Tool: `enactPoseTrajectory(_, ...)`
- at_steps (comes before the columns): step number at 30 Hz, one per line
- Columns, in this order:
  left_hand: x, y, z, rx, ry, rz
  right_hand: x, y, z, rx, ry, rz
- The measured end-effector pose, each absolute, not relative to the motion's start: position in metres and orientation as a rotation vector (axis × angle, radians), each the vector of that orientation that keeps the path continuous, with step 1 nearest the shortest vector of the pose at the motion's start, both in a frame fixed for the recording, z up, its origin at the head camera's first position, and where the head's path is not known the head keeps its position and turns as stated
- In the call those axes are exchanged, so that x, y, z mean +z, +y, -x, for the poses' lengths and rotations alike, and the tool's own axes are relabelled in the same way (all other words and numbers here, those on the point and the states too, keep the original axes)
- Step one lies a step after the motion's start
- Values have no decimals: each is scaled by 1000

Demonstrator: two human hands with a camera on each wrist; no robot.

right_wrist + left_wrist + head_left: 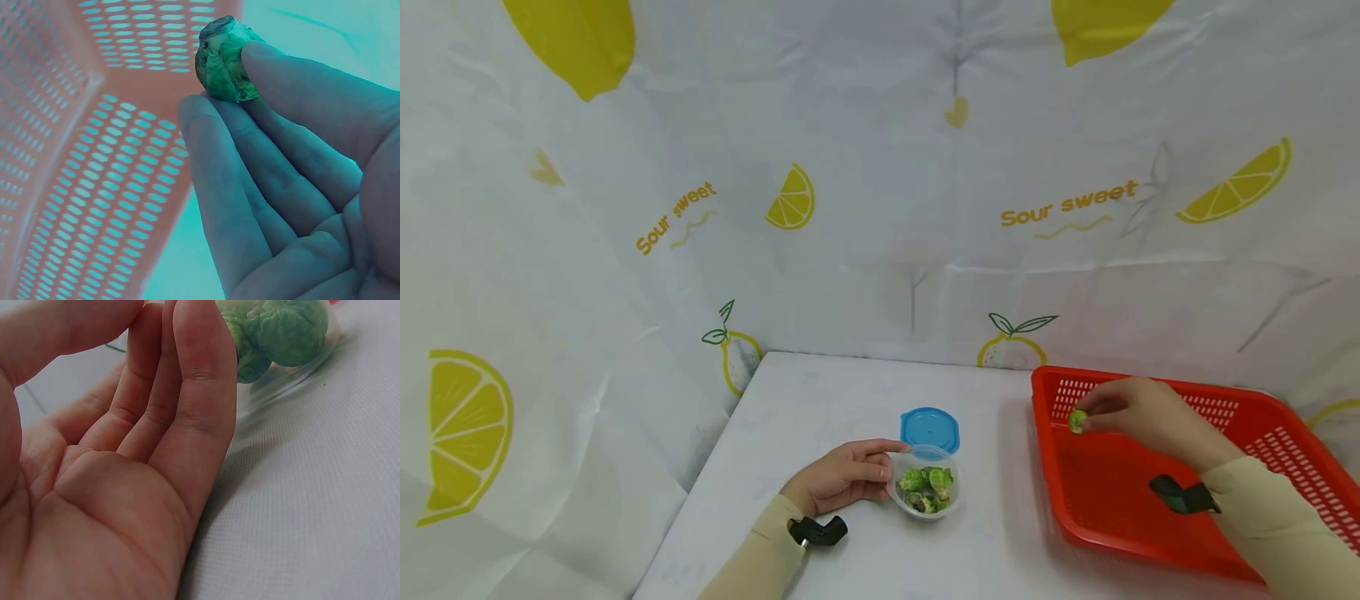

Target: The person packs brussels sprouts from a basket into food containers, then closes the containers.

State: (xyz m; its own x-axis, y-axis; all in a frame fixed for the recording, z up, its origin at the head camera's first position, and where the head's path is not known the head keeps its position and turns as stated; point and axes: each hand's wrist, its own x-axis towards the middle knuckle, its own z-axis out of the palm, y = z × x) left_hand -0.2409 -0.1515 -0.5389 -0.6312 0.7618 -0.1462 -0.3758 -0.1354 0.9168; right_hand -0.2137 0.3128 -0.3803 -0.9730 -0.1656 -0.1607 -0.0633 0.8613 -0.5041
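A small clear plastic container (925, 510) stands on the table with several Brussels sprouts (928, 483) inside. My left hand (850, 473) holds it at its left side, fingers bent against the wall and rim. In the left wrist view those fingers (203, 381) hide part of the container, and sprouts (290, 331) show behind them. Over the left part of a red plastic basket (1052, 492), my right hand (1142, 417) pinches one Brussels sprout (1077, 421) between thumb and fingertips. The right wrist view shows the same sprout (226, 62) up close, above the slotted basket wall (106, 187).
A blue lid (930, 429) lies flat just behind the container. The white-covered table (820, 400) meets a hanging cloth (865, 167) with lemon prints at its back and left. The basket's raised rim (1047, 467) stands to the right of the container.
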Motion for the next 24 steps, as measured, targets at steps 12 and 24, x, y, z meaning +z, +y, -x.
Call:
enactPoseTrajectory(12,-537,-155,239,1858,1354,-461,-358,274,202,-821,2873,301)
enactPoseTrajectory(24,-538,-151,242,1855,1367,-459,-362,209,200,-975,2812,410)
